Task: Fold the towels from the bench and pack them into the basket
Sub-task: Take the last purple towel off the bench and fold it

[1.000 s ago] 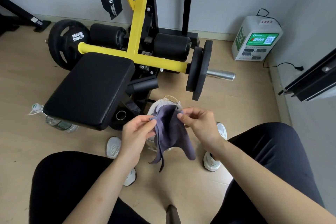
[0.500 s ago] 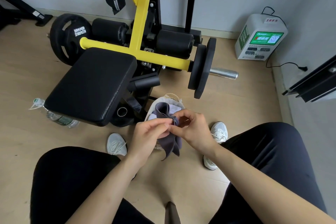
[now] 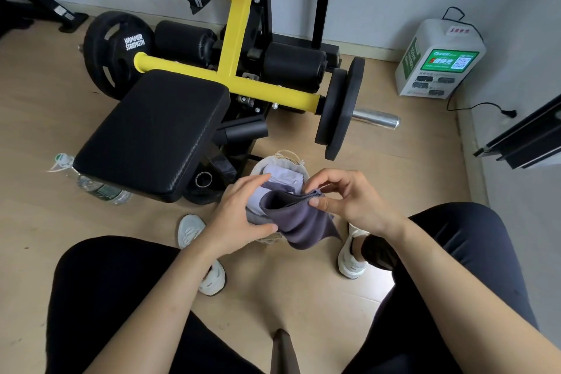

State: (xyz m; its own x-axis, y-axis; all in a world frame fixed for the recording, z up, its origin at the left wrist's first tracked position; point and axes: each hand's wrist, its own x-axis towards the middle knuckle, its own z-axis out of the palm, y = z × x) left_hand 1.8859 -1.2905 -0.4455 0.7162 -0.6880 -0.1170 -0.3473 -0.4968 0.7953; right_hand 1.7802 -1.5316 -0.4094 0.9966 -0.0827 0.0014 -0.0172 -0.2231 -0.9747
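My right grip pinches the folded edge of the dark purple-grey cloth towel just above the white woven basket; my left grip curls loosely round its other end

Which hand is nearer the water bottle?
Left. The left hand is right of the bottle, past the bench corner; the right hand is farther right, pinching the towel.

Wooden floor bears the basket, bottle and bench.

Doubled grey-purple towel hangs above basket, which apparently holds pale towels.
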